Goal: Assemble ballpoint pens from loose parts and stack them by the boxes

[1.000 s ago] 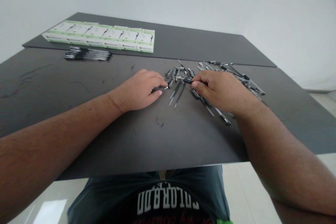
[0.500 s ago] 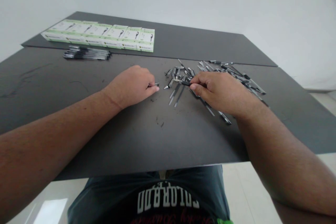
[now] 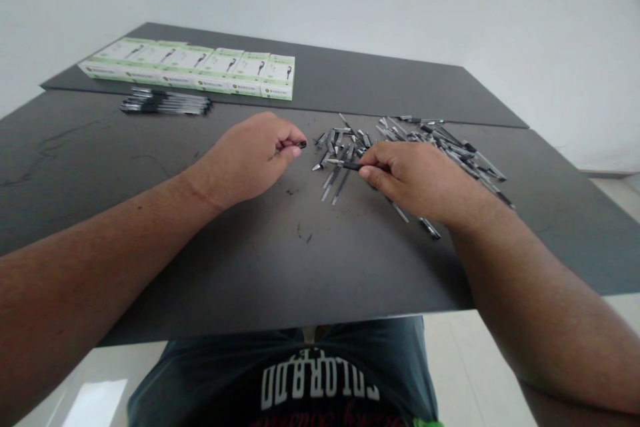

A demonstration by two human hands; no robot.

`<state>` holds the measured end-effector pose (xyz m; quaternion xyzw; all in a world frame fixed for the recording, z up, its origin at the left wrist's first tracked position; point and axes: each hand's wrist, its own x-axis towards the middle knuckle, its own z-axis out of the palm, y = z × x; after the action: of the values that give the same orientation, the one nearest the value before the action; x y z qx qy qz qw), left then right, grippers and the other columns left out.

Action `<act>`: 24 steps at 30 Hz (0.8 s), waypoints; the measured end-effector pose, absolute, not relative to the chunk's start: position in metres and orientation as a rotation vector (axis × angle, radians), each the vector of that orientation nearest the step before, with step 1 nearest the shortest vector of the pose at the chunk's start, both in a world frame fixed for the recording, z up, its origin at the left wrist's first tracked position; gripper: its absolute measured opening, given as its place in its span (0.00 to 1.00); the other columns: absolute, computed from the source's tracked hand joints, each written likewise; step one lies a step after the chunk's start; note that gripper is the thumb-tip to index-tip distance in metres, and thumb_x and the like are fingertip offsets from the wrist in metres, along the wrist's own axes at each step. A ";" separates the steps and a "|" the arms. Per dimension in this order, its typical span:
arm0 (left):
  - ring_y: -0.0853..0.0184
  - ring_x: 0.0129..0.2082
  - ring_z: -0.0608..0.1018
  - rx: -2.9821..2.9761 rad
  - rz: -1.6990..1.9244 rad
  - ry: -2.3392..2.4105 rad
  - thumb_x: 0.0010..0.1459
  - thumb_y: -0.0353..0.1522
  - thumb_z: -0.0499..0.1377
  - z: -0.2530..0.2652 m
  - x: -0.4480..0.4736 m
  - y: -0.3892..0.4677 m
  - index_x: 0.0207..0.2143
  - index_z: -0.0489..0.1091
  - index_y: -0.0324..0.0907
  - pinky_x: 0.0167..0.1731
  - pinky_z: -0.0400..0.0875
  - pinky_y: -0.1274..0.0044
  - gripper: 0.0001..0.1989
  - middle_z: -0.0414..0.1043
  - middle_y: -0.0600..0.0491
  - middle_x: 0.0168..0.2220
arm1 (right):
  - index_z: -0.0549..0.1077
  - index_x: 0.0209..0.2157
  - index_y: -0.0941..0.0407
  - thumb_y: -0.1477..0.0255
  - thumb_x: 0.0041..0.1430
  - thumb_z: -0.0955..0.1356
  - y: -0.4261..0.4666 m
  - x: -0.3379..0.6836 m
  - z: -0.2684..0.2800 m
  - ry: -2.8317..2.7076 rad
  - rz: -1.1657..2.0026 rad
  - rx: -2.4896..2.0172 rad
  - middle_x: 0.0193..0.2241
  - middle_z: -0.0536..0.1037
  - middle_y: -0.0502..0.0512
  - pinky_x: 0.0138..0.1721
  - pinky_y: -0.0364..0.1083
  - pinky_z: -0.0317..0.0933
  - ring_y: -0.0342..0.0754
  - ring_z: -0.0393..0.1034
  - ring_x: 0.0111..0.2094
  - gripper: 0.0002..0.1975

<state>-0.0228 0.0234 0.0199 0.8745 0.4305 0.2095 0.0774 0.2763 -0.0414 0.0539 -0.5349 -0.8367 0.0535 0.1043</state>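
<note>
My left hand (image 3: 257,153) is closed, with a pen cap (image 3: 302,145) pinched between thumb and forefinger; only its dark end shows. My right hand (image 3: 407,173) grips an uncapped pen (image 3: 350,165) by its black grip, the silver tip pointing left toward my left hand. Most of the barrel is hidden behind the fingers. Below and beyond that pen lie loose pen caps (image 3: 332,140) and thin refills (image 3: 341,183). A gap separates the pen tip from the cap.
More pen parts (image 3: 465,153) are heaped right of my right hand, and one piece (image 3: 429,228) lies nearer me. A bundle of pens (image 3: 165,102) rests at the back left, before a row of green-and-white boxes (image 3: 215,70). All sit on a dark grey table (image 3: 300,273).
My left hand has turned slightly, and the cap's end has moved up and away from me. The pen in my right hand has shifted slightly left and toward me.
</note>
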 end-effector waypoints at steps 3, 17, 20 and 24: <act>0.55 0.49 0.83 2.492 0.799 1.251 0.71 0.40 0.61 0.026 -0.019 0.015 0.51 0.88 0.43 0.55 0.76 0.66 0.17 0.87 0.45 0.48 | 0.89 0.49 0.51 0.66 0.77 0.71 -0.042 0.276 0.054 -2.457 0.152 -1.570 0.38 0.90 0.56 0.40 0.49 0.64 0.53 0.80 0.37 0.12; 0.68 0.28 0.81 1.406 1.107 1.051 0.61 0.25 0.69 0.019 0.003 0.007 0.39 0.74 0.42 0.32 0.81 0.75 0.07 0.81 0.55 0.32 | 0.88 0.50 0.52 0.67 0.78 0.70 -0.043 0.275 0.056 -2.458 0.180 -1.597 0.38 0.90 0.56 0.41 0.49 0.65 0.53 0.79 0.37 0.12; 0.67 0.29 0.83 1.352 1.072 1.026 0.59 0.26 0.71 0.019 0.005 0.003 0.38 0.74 0.42 0.32 0.82 0.75 0.09 0.81 0.54 0.31 | 0.88 0.51 0.52 0.67 0.78 0.70 -0.044 0.275 0.056 -2.455 0.184 -1.601 0.39 0.90 0.57 0.42 0.50 0.65 0.54 0.80 0.38 0.13; 0.67 0.30 0.84 1.425 1.011 1.007 0.58 0.27 0.72 0.018 0.004 0.001 0.40 0.75 0.42 0.34 0.83 0.73 0.10 0.83 0.53 0.32 | 0.88 0.50 0.52 0.66 0.77 0.70 -0.044 0.275 0.057 -2.453 0.185 -1.577 0.39 0.91 0.57 0.42 0.50 0.66 0.54 0.81 0.38 0.12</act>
<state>0.0039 0.0005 0.0177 0.5978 0.4225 0.4240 0.5333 0.2753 -0.0440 0.0565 -0.5364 -0.8345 0.0629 0.1095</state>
